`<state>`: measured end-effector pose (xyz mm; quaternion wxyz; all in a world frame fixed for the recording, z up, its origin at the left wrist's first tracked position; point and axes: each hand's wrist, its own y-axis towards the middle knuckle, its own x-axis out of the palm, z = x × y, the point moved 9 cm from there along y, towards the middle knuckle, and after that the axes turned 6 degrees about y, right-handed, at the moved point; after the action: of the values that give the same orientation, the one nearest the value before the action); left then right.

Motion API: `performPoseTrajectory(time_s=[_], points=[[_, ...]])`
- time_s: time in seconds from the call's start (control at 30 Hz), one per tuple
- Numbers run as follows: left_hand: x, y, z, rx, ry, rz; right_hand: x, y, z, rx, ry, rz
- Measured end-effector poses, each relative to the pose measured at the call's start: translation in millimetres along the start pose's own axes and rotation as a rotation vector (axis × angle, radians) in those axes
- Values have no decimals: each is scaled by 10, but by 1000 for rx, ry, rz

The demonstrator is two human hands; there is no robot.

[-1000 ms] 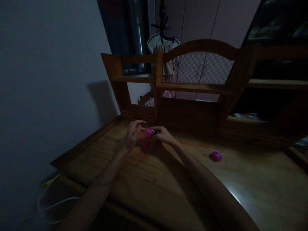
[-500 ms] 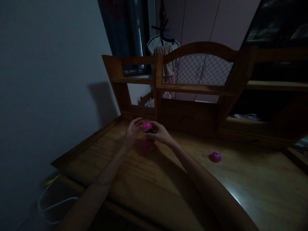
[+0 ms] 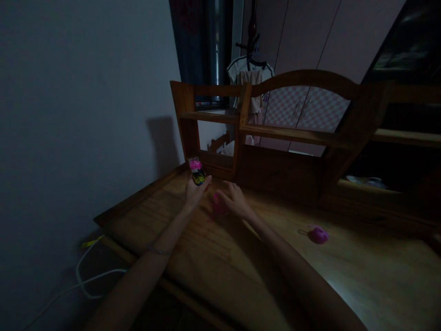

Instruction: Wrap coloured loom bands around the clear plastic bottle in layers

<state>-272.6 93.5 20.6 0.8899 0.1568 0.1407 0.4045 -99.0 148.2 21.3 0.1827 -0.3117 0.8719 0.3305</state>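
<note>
My left hand [image 3: 195, 192] is closed around a small clear container [image 3: 197, 171], tilted and raised above the desk. Pink stuff shows in its upper part, with a dark and yellow-green lower part. Over a small heap of bright pink pieces [image 3: 217, 202] on the wooden desk [image 3: 200, 248] is my right hand [image 3: 234, 200]. Its fingers are apart and slightly bent, close to the pieces or touching them; I see nothing held in it. The hand hides part of the heap.
A purple-pink round object with a loop [image 3: 319, 235] lies on the desk at the right. Wooden shelves [image 3: 285, 133] rise along the back. At the left stands a pale wall [image 3: 103, 115], with a white cable [image 3: 81, 280] below the desk edge.
My left hand has taken hold of the container and moved it up and left, away from my right hand. My right hand has let it go and is over the pink pieces. The view has shifted.
</note>
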Motion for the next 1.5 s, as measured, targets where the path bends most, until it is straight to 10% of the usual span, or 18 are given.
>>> performPoseTrajectory(time_s=[0.2,0.5,1.0,1.17,1.5], points=[[35,-76,75,55,90,-7,563,-219,-55,-110,-199,-307],[119,-178,260,192,272,-69,454,-183,-115,-108,-208,-514],[208,-201,248,218,348,-134,616,-133,-63,-54,-195,-498],[315,-220,188,228,346,-224,286,-25,-90,-12,-115,-436],[476,-348,282,249,387,-400,-1039,232,-350,23,273,-36]])
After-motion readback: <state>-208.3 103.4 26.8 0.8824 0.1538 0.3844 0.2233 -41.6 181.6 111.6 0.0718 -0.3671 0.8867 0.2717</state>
